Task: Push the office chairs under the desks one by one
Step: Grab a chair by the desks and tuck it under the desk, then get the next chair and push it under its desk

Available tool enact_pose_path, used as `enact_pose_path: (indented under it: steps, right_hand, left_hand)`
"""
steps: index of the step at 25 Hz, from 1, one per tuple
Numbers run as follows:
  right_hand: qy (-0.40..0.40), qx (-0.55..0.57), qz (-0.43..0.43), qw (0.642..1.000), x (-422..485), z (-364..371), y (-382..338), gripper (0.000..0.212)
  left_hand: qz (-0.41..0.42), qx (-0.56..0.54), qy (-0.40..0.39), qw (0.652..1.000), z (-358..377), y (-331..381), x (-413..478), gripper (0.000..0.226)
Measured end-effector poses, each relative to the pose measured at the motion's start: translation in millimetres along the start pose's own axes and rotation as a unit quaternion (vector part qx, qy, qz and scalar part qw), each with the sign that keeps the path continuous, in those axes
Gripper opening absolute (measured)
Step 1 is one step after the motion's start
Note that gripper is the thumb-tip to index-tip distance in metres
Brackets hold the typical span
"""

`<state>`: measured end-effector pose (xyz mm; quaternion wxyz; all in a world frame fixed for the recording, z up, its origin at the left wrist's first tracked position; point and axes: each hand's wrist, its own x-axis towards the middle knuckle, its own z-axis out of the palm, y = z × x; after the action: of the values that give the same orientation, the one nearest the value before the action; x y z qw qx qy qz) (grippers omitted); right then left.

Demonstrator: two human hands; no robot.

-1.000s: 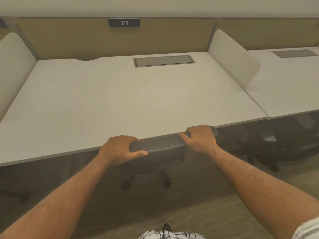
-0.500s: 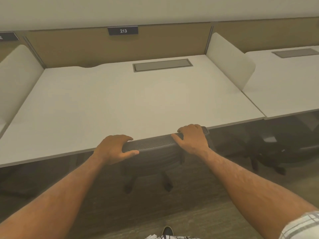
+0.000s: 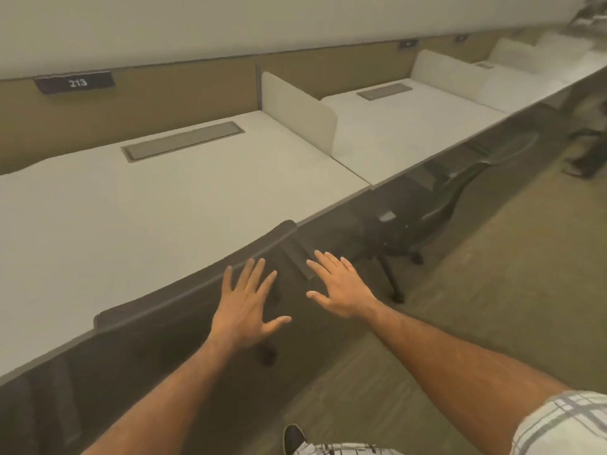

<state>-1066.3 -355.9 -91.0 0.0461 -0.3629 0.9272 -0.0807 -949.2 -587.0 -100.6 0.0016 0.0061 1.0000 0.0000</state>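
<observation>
A dark mesh office chair (image 3: 157,311) stands tucked at the white desk (image 3: 164,208) labelled 213, its backrest top pressed along the desk's front edge. Both my hands hover just in front of that backrest with fingers spread and nothing in them: my left hand (image 3: 246,307) near the backrest's middle, my right hand (image 3: 341,287) by its right end. A second dark office chair (image 3: 466,182) stands at the neighbouring desk (image 3: 410,126) to the right, its seat partly under the top and its backrest sticking out into the aisle.
A white divider panel (image 3: 295,110) separates the two desks, and more desks run on to the far right. A blurred dark shape (image 3: 584,156) stands in the aisle at far right. Carpeted floor (image 3: 476,307) stretches along the desk fronts.
Both hands have let go of the chair's backrest top and opened. The view has swung right, bringing the neighbouring desk and its chair into sight.
</observation>
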Motion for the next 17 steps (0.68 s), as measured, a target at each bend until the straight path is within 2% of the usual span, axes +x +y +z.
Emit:
enact_pose_path:
  steps: [5,10,17]
  right_hand:
    - [-0.01,-0.012,0.124,0.992,-104,16,77,0.077]
    - [-0.027,0.007,0.245,0.969,-180,30,150,0.082]
    - [-0.054,0.038,0.297,0.953,-249,26,289,0.086]
  left_hand:
    - [0.069,-0.014,-0.054,0.996,9,79,36,0.114]
    - [0.138,-0.006,-0.085,0.987,17,156,70,0.115]
    - [0.17,0.005,-0.1,0.98,29,304,158,0.111]
